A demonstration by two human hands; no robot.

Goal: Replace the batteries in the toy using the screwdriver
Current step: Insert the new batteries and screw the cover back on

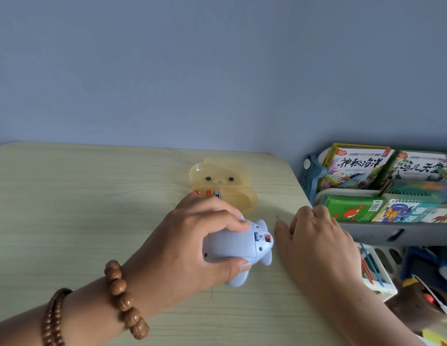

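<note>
Our left hand (192, 236) wraps around the little pale blue plastic animal toy (232, 245), fingers on the far side and thumb on the near side, so it cannot roll. We hold it belly up on the light wooden table (92, 196), so its flat battery door faces us. Our right hand (314, 236) sits just beside the toy, fingers bent down; we cannot tell if it holds anything. We see no screwdriver. Behind the toy, the see-through yellow bear-shaped box (220, 176) lies open, keeping small batteries (208, 193) ready.
</note>
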